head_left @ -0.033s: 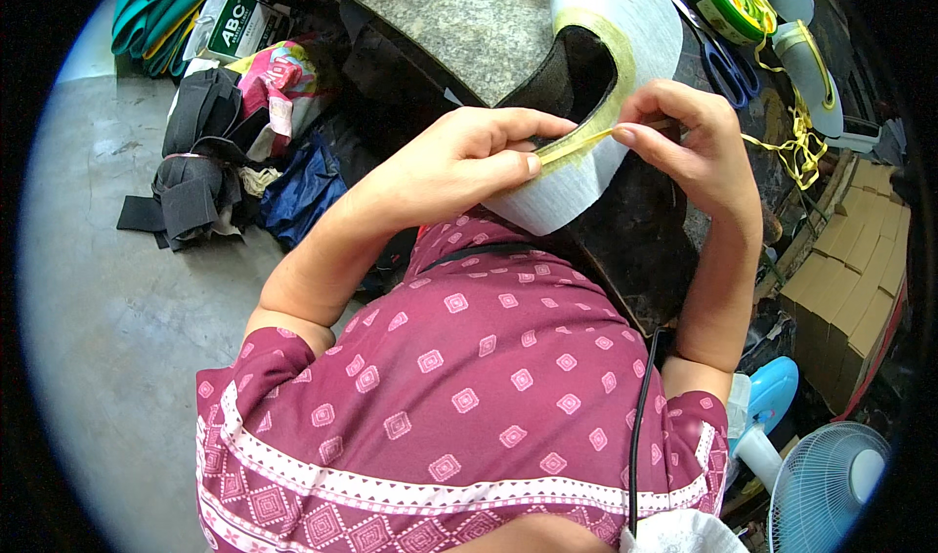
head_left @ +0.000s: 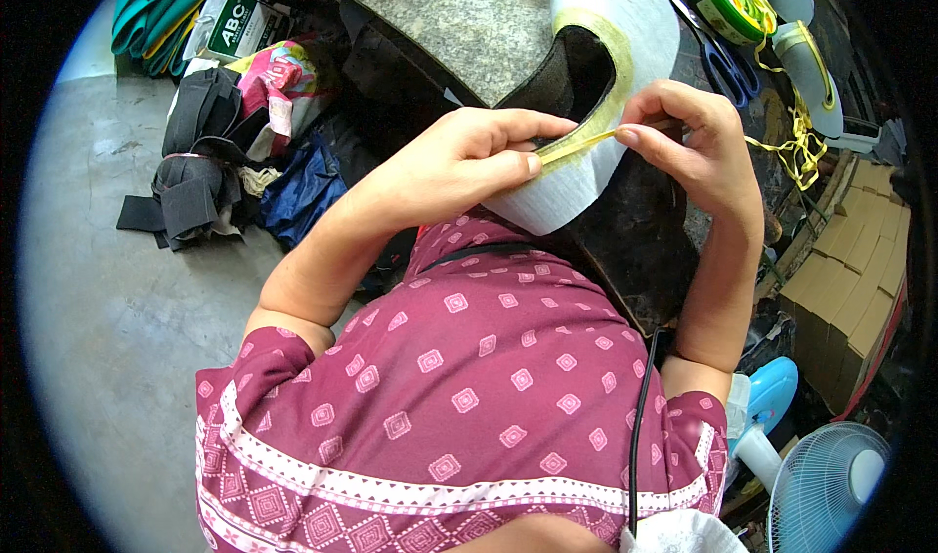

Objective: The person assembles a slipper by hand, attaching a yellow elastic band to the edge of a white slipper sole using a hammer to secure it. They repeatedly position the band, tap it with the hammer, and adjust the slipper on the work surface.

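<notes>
A curved, pale grey piece [head_left: 645, 35], shaped like a cap brim, is tilted up between my hands. Yellowish glue-like colour runs along its inner curve, where a black mesh band [head_left: 584, 57] is attached. My left hand [head_left: 464, 152] is closed on the near end of that curve, thumb outside and fingers on the inner side. A narrow yellow strip [head_left: 584, 147] lies along the edge from my left thumb. My right hand [head_left: 699, 148] pinches this strip between thumb and forefinger, holding it taut just off the edge.
Right of the work lie blue-handled scissors [head_left: 725, 69], a green tub [head_left: 735, 4], another pale curved piece [head_left: 811, 79] and a yellow strip tangle [head_left: 806, 152]. A speckled tabletop [head_left: 459, 16] is ahead. Black fabric bundles [head_left: 200, 113] sit left; cardboard [head_left: 850, 270] and a fan [head_left: 831, 489] stand right.
My right hand has shifted very slightly, drawing the strip a touch to the right. The curved piece has barely moved, and my left hand keeps its place.
</notes>
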Tool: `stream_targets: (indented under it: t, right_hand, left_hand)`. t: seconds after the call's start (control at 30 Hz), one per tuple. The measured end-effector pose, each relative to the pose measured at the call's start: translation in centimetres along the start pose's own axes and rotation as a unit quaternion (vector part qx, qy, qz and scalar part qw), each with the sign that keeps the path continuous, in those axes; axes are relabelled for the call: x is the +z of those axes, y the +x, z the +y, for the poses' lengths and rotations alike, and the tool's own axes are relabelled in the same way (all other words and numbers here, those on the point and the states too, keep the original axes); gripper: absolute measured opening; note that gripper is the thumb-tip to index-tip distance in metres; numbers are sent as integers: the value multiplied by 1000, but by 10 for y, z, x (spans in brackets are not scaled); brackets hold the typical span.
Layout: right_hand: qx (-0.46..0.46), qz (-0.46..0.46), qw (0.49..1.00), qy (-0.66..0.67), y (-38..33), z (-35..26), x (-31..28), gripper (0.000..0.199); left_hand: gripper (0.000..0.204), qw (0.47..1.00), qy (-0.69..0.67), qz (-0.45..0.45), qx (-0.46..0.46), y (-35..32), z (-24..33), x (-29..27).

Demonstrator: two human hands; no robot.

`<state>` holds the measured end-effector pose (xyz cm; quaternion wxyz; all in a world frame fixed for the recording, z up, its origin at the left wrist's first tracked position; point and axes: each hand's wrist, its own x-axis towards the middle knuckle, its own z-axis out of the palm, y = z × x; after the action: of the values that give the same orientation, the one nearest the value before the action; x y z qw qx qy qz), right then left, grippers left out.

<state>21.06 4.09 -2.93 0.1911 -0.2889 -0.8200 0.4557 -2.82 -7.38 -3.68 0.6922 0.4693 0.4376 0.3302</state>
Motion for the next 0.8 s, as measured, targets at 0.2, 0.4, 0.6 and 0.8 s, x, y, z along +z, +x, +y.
stream_targets:
  t: [0.2, 0.4, 0.6, 0.8]
  right_hand:
    - [4, 14, 999, -36, 2, 5, 2, 13]
    - [10, 11, 999, -39, 9, 7, 6, 21]
    - [-43, -32, 998, -20, 5, -7, 1, 39]
    - [-92, 20, 988, -126, 5, -21, 9, 34]
  left_hand:
    - [46, 1000, -14, 4, 23, 1, -4, 2]
    - [45, 999, -38, -5, 33, 4, -3, -2]
    - [48, 996, -78, -28, 35, -4, 8, -13]
    - [37, 998, 31, -7, 61, -5, 35, -17]
